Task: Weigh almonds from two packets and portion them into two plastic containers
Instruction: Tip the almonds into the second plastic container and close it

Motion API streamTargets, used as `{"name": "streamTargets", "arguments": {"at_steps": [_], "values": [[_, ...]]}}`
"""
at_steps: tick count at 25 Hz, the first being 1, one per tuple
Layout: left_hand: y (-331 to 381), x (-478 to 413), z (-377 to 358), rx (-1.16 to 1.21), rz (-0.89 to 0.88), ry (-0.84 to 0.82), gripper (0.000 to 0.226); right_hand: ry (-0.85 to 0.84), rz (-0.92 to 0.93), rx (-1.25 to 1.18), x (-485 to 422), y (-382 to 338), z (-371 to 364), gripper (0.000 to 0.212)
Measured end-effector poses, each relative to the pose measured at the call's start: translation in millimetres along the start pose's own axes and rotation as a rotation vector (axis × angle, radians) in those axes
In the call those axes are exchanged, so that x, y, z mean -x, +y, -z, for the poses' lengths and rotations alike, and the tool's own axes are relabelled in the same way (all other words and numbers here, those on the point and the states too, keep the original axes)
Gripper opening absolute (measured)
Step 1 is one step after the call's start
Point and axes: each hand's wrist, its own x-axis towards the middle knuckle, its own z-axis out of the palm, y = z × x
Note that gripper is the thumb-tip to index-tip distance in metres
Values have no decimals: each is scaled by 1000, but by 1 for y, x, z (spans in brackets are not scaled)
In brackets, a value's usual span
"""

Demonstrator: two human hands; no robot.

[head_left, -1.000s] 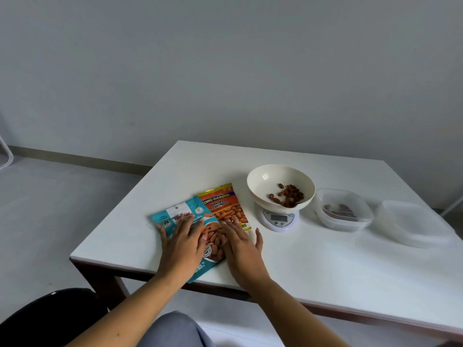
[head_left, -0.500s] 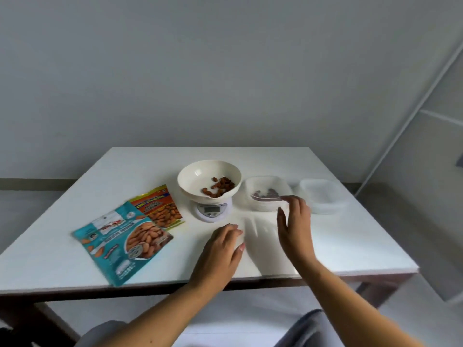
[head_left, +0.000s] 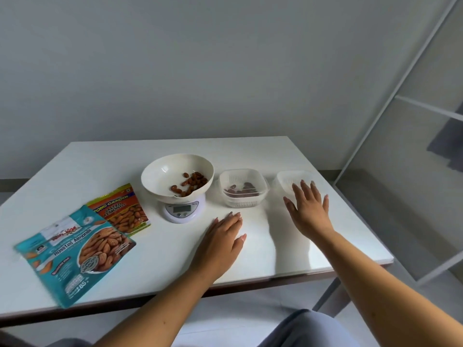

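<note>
Midway through portioning, by the look of it: some almonds (head_left: 190,184) sitting in the cream bowl (head_left: 160,171) on the scale (head_left: 182,211), a few more already in the near container (head_left: 242,196), both packets, teal (head_left: 72,254) and orange (head_left: 119,209), lying flat on the table (head_left: 105,156) to the left. Right hand (head_left: 307,209) stretched out flat, fingers (head_left: 304,187) spread and holding nothing, just over the near rim of the far container (head_left: 288,179), seemingly empty. Left hand (head_left: 220,241) resting palm-down beside the scale, fingers loosely together, also empty. Next, probably: drawing that far container closer, then tipping the weighed almonds in without jolting the scale.
</note>
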Motion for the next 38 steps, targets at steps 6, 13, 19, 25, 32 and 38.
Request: {"name": "streamTargets", "arguments": {"at_steps": [6, 13, 19, 25, 32, 38], "values": [[-3, 6, 1, 43, 11, -15, 46, 259, 63, 71, 48, -3, -6, 46], [-6, 38, 25, 479, 167, 26, 42, 424, 162, -80, 121, -44, -15, 32], [-20, 69, 59, 816, 284, 83, 40, 327, 385, -308, 141, -112, -23, 29], [-43, 75, 85, 546, 304, 77, 49, 365, 2, -803, 119, -132, -7, 18], [-34, 48, 104, 20, 270, -283, 124, -82, -354, -1094, 103, -126, -15, 24], [-31, 31, 107, -135, 154, -458, 129, -284, -249, -1026, 94, -117, -14, 37]]}}
